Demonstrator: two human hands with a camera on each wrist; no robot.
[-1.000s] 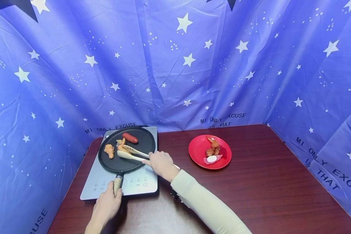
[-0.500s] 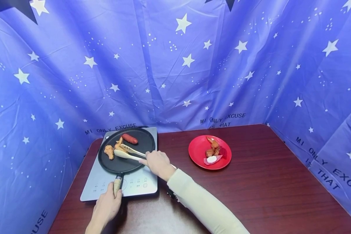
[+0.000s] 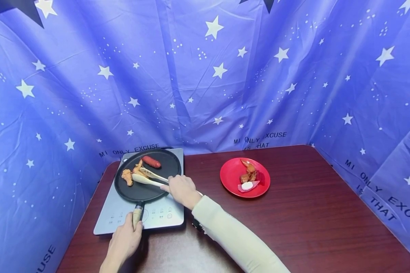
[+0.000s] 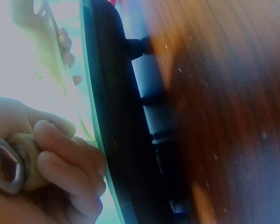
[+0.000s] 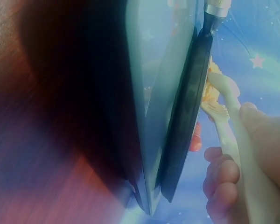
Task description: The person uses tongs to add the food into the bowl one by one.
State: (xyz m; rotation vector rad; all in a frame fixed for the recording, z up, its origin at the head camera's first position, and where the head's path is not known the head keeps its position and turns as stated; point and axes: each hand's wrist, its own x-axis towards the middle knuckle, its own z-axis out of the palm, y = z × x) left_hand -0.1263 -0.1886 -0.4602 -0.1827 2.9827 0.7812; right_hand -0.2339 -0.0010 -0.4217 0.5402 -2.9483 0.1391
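My left hand (image 3: 125, 237) grips the wood-coloured handle (image 3: 137, 217) of a round black frying pan (image 3: 164, 182); in the left wrist view the fingers (image 4: 65, 172) curl round the handle's ringed end. My right hand (image 3: 182, 190) holds cream-coloured tongs (image 3: 150, 182), whose tips reach into the pan around a chicken wing (image 3: 137, 168). Left of the wing lies a fried drumstick (image 3: 127, 177), close to the tong tips. A red sausage (image 3: 151, 162) lies toward the pan's far side. In the right wrist view the tongs (image 5: 245, 144) run between thumb and fingers.
The pan sits on a white induction cooker (image 3: 106, 220) at the table's left. A red plate (image 3: 229, 178) with browned chicken pieces (image 3: 249, 172) and a pink-and-white item (image 3: 247, 185) stands to the right on the brown table (image 3: 311, 212). Blue starry curtains (image 3: 198, 76) enclose the table.
The right hand and tongs have moved slightly left, and the chicken wing has shifted left with them, closer to the drumstick. The left hand stays on the pan handle.
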